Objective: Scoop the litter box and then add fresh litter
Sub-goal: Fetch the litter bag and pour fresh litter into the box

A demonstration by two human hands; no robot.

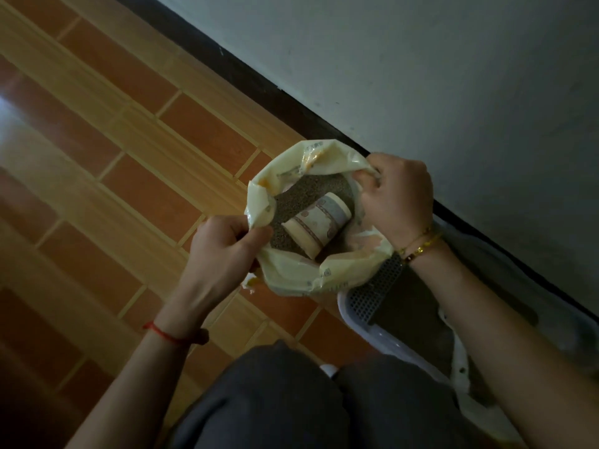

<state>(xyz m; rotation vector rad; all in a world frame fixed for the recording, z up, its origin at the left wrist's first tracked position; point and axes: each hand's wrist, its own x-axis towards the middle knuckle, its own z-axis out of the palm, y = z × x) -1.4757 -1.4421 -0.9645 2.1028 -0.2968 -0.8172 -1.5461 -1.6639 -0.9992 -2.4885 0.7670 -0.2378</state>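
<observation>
Hands pinch opposite lips of the litter bag (pixel 291 273): left hand (pixel 223 244) on the near-left edge, right hand (pixel 398 196) on the far-right. Between them a paper cup (pixel 319 223) lies on its side on the litter (pixel 285 205), long axis running near-left to far-right, closer to the right hand. The litter box (pixel 366 322) sits just right of the bag.

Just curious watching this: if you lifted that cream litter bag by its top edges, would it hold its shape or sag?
Probably sag: the bag is thin, crinkled plastic, folding where the left hand and right hand pinch its rim. Likely heavy for its size, since grey litter fills it. The cup lying on the litter might roll.
</observation>
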